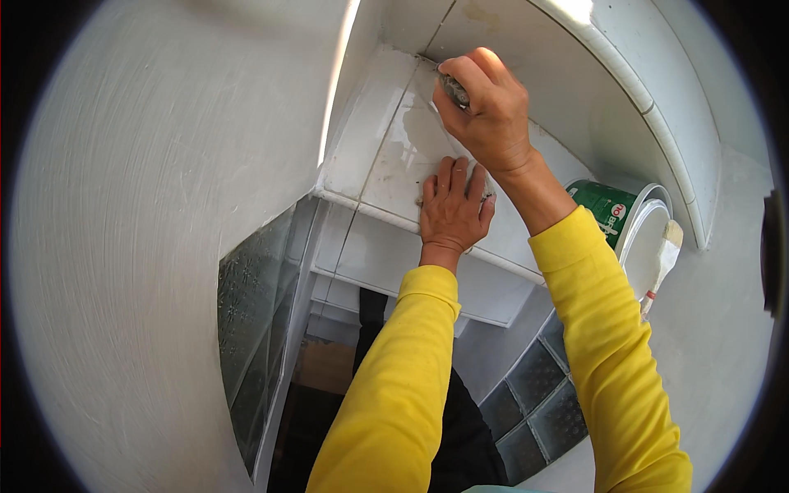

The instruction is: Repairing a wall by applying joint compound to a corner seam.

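My left hand (454,204) lies with its fingers stretched out on the white tiled stair tread (390,177), near its front edge. Bits of something greyish, perhaps a crumpled rag, peek out beside its fingers; most of it is hidden under the hand. Farther up and to the right, my right hand (489,111) is closed around a dark grey, mottled lump (454,89), whose kind I cannot make out. It is over the back part of the tread. Wet patches and smears show on the tiles between the hands and the riser.
A green and white paint bucket (604,205) stands at the right, with a pale-bristled paintbrush (667,251) across its lid. A plastered wall (131,246) curves along the left. Lower steps (386,246) descend toward me. Glass blocks (534,386) line the lower right.
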`<state>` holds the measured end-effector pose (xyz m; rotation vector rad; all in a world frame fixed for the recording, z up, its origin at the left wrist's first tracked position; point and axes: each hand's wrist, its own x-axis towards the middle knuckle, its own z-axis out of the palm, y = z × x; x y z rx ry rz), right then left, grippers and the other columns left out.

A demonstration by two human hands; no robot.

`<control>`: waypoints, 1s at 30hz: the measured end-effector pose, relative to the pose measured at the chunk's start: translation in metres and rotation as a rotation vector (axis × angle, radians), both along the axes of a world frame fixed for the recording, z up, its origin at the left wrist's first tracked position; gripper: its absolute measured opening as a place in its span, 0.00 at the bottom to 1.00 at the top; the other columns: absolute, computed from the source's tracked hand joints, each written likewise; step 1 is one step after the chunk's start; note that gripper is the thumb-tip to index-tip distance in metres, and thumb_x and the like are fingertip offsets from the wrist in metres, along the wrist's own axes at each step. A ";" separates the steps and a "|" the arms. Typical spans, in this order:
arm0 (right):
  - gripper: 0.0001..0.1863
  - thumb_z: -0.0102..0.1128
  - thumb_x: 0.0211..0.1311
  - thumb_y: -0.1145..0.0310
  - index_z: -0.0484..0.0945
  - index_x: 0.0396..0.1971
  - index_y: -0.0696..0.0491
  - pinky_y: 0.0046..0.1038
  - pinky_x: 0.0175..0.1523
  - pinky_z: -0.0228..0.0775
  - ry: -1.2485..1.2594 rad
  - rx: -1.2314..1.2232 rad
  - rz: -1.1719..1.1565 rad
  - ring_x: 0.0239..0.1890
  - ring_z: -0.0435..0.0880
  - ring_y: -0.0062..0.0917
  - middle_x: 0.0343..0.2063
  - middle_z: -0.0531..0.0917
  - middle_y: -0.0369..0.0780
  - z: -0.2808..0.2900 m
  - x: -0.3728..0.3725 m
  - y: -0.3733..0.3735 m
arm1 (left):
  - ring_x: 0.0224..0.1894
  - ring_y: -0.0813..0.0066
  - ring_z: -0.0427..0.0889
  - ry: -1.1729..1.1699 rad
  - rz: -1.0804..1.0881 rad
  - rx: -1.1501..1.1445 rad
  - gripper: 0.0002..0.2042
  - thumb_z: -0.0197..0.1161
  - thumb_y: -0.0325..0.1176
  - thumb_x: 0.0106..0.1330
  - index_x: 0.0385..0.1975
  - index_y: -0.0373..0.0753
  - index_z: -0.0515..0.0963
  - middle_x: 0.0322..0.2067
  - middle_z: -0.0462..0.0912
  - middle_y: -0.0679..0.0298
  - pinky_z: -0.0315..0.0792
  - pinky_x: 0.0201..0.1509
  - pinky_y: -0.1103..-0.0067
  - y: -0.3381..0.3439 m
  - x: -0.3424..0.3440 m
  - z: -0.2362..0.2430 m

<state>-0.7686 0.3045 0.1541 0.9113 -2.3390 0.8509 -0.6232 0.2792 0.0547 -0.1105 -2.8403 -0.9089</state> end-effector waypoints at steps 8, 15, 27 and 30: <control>0.13 0.70 0.43 0.80 0.78 0.30 0.53 0.28 0.31 0.73 -0.057 -0.096 -0.048 0.26 0.78 0.31 0.27 0.77 0.37 0.043 0.009 0.022 | 0.63 0.53 0.64 0.003 0.021 0.057 0.24 0.63 0.44 0.59 0.55 0.42 0.74 0.58 0.69 0.56 0.60 0.60 0.59 -0.003 -0.001 -0.002; 0.14 0.72 0.43 0.81 0.80 0.31 0.54 0.26 0.31 0.75 0.066 -0.024 0.036 0.27 0.82 0.31 0.29 0.81 0.40 0.037 0.011 0.034 | 0.63 0.55 0.64 -0.011 0.003 0.037 0.25 0.61 0.46 0.61 0.57 0.42 0.73 0.57 0.70 0.57 0.60 0.60 0.61 0.002 -0.002 0.001; 0.13 0.70 0.41 0.82 0.78 0.29 0.54 0.29 0.31 0.72 0.099 -0.158 0.008 0.26 0.78 0.33 0.26 0.76 0.39 0.049 0.010 0.017 | 0.63 0.56 0.64 -0.017 0.002 0.025 0.24 0.61 0.45 0.60 0.55 0.42 0.74 0.58 0.69 0.57 0.60 0.59 0.61 -0.005 -0.001 0.002; 0.13 0.71 0.42 0.81 0.79 0.29 0.54 0.28 0.30 0.73 0.047 -0.014 0.054 0.26 0.80 0.32 0.26 0.78 0.39 0.036 0.005 0.020 | 0.63 0.55 0.64 -0.012 0.001 0.044 0.23 0.62 0.45 0.60 0.53 0.42 0.75 0.57 0.69 0.57 0.60 0.59 0.60 0.000 -0.002 0.002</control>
